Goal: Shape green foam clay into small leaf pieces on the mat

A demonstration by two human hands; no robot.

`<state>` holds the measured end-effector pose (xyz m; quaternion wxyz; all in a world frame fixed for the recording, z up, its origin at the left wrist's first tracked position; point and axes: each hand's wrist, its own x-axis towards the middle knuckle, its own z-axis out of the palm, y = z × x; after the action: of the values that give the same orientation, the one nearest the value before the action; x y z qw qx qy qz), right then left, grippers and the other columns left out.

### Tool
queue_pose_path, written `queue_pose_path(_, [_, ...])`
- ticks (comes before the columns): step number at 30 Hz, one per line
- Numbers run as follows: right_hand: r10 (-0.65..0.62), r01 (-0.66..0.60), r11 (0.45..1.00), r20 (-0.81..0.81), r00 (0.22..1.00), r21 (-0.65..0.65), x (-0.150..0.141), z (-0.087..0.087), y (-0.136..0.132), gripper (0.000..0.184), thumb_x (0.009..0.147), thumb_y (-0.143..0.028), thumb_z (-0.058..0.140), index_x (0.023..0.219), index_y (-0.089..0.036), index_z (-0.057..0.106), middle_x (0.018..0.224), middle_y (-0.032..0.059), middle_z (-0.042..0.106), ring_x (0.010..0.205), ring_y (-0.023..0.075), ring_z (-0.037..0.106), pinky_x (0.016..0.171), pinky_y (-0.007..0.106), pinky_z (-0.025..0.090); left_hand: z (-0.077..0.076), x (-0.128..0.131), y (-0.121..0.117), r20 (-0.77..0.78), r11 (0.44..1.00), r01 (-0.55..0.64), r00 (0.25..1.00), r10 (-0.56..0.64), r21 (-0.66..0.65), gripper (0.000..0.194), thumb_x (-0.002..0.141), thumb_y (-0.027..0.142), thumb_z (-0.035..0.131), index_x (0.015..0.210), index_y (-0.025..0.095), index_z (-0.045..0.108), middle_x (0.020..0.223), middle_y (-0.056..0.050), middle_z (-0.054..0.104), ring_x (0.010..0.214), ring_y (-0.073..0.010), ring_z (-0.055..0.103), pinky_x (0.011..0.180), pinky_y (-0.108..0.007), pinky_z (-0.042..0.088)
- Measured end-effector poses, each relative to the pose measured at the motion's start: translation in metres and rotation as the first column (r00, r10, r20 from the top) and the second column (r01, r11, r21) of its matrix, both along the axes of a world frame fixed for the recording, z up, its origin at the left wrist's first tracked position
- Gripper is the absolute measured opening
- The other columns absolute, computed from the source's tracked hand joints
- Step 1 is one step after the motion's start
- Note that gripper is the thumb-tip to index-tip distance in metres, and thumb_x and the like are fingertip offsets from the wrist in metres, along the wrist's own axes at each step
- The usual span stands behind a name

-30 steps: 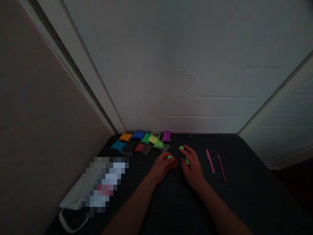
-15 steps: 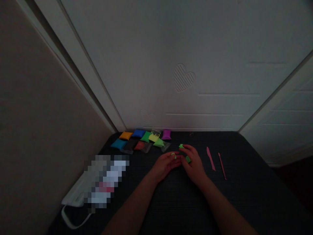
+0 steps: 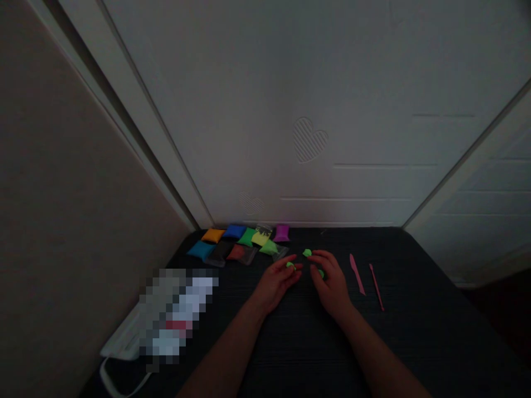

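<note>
On a dark table (image 3: 415,331) my left hand (image 3: 277,281) pinches a small bit of bright green clay (image 3: 290,266) between thumb and fingertips. Close beside it, my right hand (image 3: 329,281) is curled with a green clay lump (image 3: 320,273) under its fingers. Another green clay piece (image 3: 307,252) lies on the table just beyond the right fingertips. The two hands are a few centimetres apart. The light is dim.
Several coloured clay packets (image 3: 243,241) lie in rows at the back left by the wall. Two pink modelling tools (image 3: 357,274) (image 3: 376,286) lie right of my right hand. A white bag with a blurred label (image 3: 124,342) sits at the front left.
The hands drew together half a second ago and have now parted slightly. The left hand still pinches its green bit.
</note>
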<state>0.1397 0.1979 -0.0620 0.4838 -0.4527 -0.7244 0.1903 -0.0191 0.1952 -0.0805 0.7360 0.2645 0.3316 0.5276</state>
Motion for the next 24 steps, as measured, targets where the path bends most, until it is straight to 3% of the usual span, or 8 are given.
queue_pose_path(6, [-0.030,0.030,1.000,-0.022,0.999,-0.002,-0.0015,-0.0015,0.0014,0.021,0.079,-0.018,0.044,0.095,-0.022,0.057,0.105,0.0076,0.051,0.100,0.0203,0.049,0.087,0.039,0.040,0.0048,-0.0001,-0.0017,0.053,0.998,-0.018,0.998,0.015,0.053,0.026,0.075,0.013,0.056,0.100,0.009,0.058,0.105,-0.011,0.061,0.099,-0.0172,0.056,0.093,-0.026,0.038])
queue_pose_path(13, [-0.021,0.020,1.000,-0.030,0.999,-0.019,-0.0027,-0.0025,-0.0007,0.021,0.080,-0.018,0.043,0.095,-0.022,0.057,0.105,0.0082,0.050,0.099,0.0207,0.049,0.086,0.039,0.041,0.0069,0.0003,-0.0055,0.056,0.999,0.000,0.998,-0.001,0.032,0.024,0.073,0.010,0.058,0.097,0.009,0.059,0.103,-0.012,0.062,0.098,-0.0183,0.056,0.092,-0.030,0.038])
queue_pose_path(20, [-0.033,0.033,0.999,-0.010,0.999,-0.011,-0.0036,-0.0059,-0.0002,0.020,0.081,-0.020,0.042,0.095,-0.021,0.056,0.106,0.0083,0.050,0.101,0.0204,0.048,0.088,0.039,0.039,0.0092,-0.0007,-0.0083,0.116,0.998,0.053,0.992,-0.056,0.033,0.048,0.072,0.008,0.058,0.117,0.019,0.045,0.095,-0.008,0.064,0.090,-0.0184,0.060,0.089,-0.038,0.039])
queue_pose_path(24, [-0.076,0.076,0.997,-0.049,0.996,-0.019,-0.0043,-0.0060,-0.0008,0.022,0.084,-0.023,0.039,0.100,-0.022,0.053,0.106,0.0079,0.050,0.103,0.0202,0.046,0.089,0.040,0.038,0.0094,0.0014,-0.0091,0.088,0.998,0.068,0.994,-0.069,0.013,0.032,0.072,0.009,0.057,0.104,0.012,0.055,0.098,-0.011,0.062,0.092,-0.0195,0.058,0.089,-0.036,0.038])
